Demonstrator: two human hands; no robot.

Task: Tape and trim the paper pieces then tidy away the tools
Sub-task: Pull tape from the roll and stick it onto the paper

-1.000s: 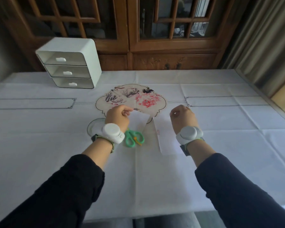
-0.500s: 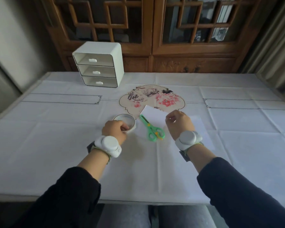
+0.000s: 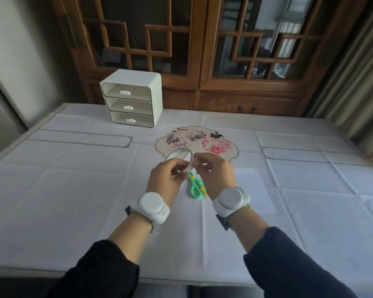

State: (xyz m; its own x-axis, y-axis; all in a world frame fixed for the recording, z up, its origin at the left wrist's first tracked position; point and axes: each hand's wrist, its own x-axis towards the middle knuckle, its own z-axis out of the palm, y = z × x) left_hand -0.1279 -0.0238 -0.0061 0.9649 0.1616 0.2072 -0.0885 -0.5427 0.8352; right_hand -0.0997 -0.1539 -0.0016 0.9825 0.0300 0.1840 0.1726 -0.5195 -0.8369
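My left hand (image 3: 168,178) holds a roll of clear tape (image 3: 179,159) lifted above the table, tilted on edge. My right hand (image 3: 215,177) is right beside it, with its fingertips pinching at the roll's right rim. Green scissors (image 3: 195,186) lie flat on the white cloth just below and between both hands. A white paper sheet (image 3: 251,188) lies on the cloth to the right, partly covered by my right hand and wrist. A painted fan-shaped paper piece (image 3: 205,139) with ink and pink flowers lies just beyond the hands.
A white three-drawer organiser (image 3: 132,99) stands at the back left of the table (image 3: 73,186), its drawers closed. Wooden lattice cabinet doors (image 3: 202,50) rise behind the table. Curtains hang at the right.
My left hand has picked the tape roll up off the table. My right hand has left the white paper and come over to the roll.
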